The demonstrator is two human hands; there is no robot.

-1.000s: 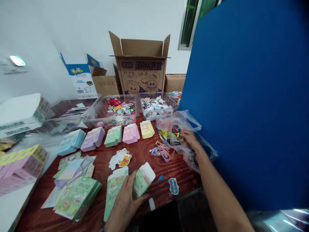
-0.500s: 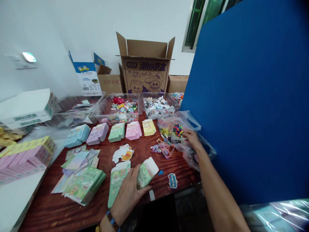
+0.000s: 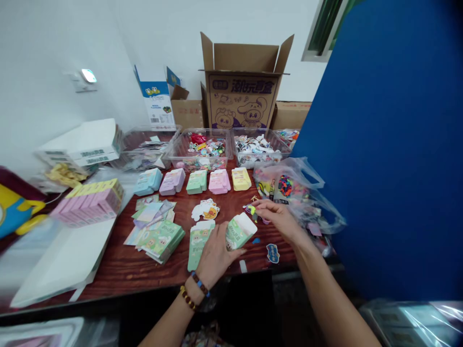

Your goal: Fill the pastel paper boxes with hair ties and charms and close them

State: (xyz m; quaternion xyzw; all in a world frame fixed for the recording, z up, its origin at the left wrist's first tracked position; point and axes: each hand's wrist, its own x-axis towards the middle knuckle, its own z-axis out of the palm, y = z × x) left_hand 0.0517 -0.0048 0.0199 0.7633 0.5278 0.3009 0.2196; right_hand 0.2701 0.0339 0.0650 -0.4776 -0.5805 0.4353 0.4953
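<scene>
Right hand pinches a small charm firmly, while left hand grips a green box steady, open end up.

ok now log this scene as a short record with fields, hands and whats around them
left hand: holds a mint-green paper box
right hand: pinches a small colourful trinket
beside hands: flat green box blank, duck sticker, clear plastic bag
surface: wooden table
further back: row of pastel folded boxes, clear plastic bins, open cardboard carton
</scene>
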